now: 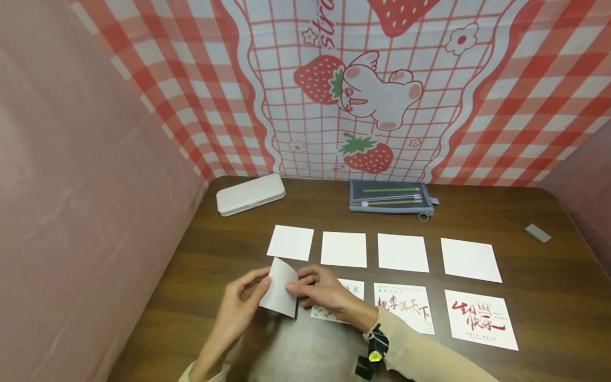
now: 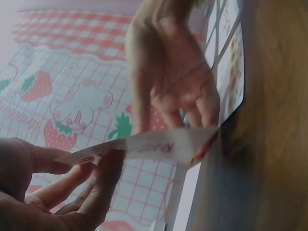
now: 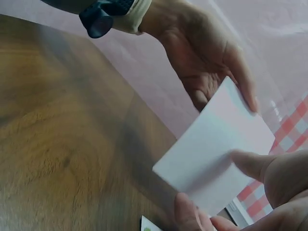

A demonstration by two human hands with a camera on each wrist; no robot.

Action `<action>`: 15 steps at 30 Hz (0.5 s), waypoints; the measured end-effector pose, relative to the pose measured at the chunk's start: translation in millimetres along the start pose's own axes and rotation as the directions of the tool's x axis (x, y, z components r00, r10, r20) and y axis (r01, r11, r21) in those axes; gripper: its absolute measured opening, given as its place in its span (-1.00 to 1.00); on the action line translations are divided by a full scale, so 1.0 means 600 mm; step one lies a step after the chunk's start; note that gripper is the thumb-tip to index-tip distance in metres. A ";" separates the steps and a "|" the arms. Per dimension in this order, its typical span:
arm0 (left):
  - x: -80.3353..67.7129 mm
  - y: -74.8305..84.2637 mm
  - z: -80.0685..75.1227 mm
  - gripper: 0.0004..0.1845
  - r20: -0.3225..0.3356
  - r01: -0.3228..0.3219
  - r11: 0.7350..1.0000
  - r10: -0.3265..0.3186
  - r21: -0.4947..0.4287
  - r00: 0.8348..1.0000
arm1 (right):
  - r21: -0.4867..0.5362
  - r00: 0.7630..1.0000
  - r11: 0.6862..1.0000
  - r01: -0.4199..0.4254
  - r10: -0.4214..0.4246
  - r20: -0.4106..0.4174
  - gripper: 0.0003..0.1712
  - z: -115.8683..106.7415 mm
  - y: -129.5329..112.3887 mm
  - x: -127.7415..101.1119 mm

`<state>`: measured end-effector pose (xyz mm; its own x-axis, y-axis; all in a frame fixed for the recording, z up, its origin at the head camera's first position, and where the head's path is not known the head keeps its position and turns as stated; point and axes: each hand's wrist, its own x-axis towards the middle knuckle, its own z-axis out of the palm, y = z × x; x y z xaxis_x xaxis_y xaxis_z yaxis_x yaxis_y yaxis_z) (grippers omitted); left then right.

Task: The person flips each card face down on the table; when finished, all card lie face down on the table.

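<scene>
Between both hands a white card (image 1: 280,289) is held up at a tilt above the near side of the table. The left hand (image 1: 241,300) pinches its left edge, thumb on the blank face and fingers behind. At the right edge the right hand (image 1: 329,294) grips it, its thumb laid on the blank face in the right wrist view. Printing shows on the card's other face in the left wrist view. Partly beneath the right hand lies a card with a leaf print (image 1: 353,289). Two cards with red lettering, one (image 1: 404,313) and another (image 1: 481,321), lie further right.
Behind these lies a row of several blank white cards (image 1: 343,249) on the brown table (image 1: 229,249). Further back are a white case (image 1: 250,194) and a blue pencil pouch (image 1: 391,197). A grey eraser-like block (image 1: 538,233) sits at right. Patterned cloth (image 1: 286,122) hangs behind.
</scene>
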<state>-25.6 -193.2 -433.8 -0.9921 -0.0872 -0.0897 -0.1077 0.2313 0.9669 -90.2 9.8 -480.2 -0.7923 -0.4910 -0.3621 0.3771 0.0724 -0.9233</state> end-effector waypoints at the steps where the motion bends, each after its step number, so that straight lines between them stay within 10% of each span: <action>1: 0.002 -0.001 -0.004 -0.69 -0.016 -0.002 1.000 0.002 -0.003 1.000 | 0.001 1.000 1.000 0.001 -0.001 -0.003 -0.31 -0.002 0.001 0.001; 15: 0.025 -0.019 -0.039 -0.77 -0.133 -0.055 0.963 0.093 0.262 0.987 | -0.054 0.993 0.991 0.119 -0.120 -0.014 -0.71 -0.035 0.004 0.020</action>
<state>-37.9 -219.6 -440.5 -0.9806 -0.1934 0.0330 -0.0655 0.4815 0.8740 -108.8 22.1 -489.7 -0.8383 -0.4844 -0.2501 0.2532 0.0603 -0.9655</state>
